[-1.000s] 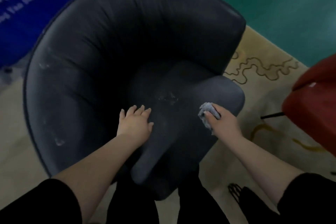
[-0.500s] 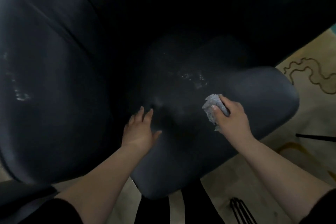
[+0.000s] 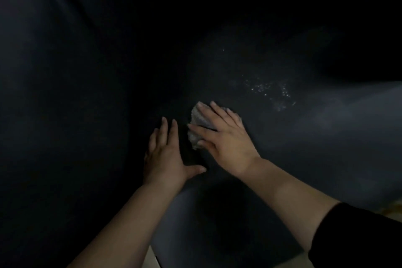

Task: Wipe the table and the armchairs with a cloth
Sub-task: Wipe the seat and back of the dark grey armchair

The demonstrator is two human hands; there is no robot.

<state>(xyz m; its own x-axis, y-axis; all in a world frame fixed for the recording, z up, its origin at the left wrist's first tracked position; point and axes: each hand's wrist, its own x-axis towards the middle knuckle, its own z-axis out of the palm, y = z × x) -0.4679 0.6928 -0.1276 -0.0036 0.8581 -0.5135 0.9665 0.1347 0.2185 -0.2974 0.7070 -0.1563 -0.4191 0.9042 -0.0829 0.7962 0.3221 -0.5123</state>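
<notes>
A dark grey leather armchair (image 3: 315, 137) fills almost the whole view, seen from very close. My right hand (image 3: 224, 137) lies flat with straight fingers on a crumpled grey cloth (image 3: 195, 126) and presses it onto the seat cushion. My left hand (image 3: 167, 159) rests open on the seat just left of the cloth, fingers straight, thumb spread towards the right hand. A patch of pale specks (image 3: 269, 91) marks the cushion up and to the right of the cloth. The table is out of view.
The chair's curved backrest (image 3: 54, 82) rises dark on the left and across the top. A sliver of beige patterned carpet (image 3: 393, 209) shows at the lower right edge, and a strip of pale floor (image 3: 150, 259) shows below the seat front.
The view has closed in on the seat. My right hand slid the cloth left towards the left hand and flattened over it. My left hand stayed on the seat.
</notes>
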